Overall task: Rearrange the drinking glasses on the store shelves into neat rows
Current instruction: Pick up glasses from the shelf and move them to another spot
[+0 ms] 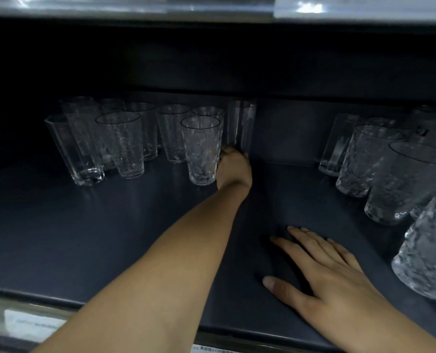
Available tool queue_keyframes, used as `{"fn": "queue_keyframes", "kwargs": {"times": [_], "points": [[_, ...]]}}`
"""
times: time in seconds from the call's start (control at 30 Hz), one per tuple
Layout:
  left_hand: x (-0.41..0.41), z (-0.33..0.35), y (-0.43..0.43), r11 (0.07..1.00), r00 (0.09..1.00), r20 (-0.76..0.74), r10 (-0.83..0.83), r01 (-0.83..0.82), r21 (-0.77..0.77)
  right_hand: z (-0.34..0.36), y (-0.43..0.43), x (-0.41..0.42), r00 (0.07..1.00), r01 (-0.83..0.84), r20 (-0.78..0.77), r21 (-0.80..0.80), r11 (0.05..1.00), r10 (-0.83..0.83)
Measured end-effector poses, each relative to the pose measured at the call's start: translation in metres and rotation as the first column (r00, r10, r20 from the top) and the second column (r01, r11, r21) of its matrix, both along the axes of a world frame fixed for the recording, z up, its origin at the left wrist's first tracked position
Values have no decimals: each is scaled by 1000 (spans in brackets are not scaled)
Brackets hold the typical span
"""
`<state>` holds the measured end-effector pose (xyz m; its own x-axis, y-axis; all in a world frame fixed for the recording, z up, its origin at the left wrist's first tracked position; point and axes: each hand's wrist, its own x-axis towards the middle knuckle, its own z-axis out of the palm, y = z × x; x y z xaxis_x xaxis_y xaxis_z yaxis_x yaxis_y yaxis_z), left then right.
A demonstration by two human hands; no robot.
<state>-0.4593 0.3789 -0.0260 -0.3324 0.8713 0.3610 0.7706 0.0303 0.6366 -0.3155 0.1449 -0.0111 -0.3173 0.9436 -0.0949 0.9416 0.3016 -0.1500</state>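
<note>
Several clear drinking glasses stand in a loose cluster at the back left of a dark shelf (110,225). My left hand (233,169) reaches deep into the shelf and grips the base of a tall smooth glass (241,123) at the cluster's right end. A faceted glass (202,151) stands right beside that hand, on its left. My right hand (323,273) lies flat and open on the shelf near the front, holding nothing. Another group of textured glasses (369,159) stands along the right side.
The shelf above (135,11) overhangs the glasses closely. A front rail with a price label (31,324) runs along the near edge. A big textured glass (428,248) stands at the right, near my right hand. Bare dark shelf lies between the two groups.
</note>
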Motion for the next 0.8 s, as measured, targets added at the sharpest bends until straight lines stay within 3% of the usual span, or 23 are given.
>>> {"fn": "queue_keyframes", "kwargs": {"times": [0.17, 0.37, 0.6, 0.7, 0.8], "points": [[1, 1, -16, 1000, 1000, -17, -4, 4, -10, 0, -2, 2, 1000, -9, -24, -1, 1000, 9], [4, 4, -59, 991, 993, 21, -118, 119, -60, 1, -3, 3, 996, 0, -89, -24, 1000, -2], [-16, 8, -134, 920, 920, 116, -375, 385, -78, -3, -4, 7, 991, 1, -137, -5, 1000, -1], [-33, 14, -170, 858, 850, 261, -457, 499, -121, -2, -2, 10, 973, 27, -229, 14, 1000, -23], [-45, 25, -204, 805, 786, 354, -507, 579, -133, 6, -10, 15, 888, 103, -451, -1, 995, -93]]}}
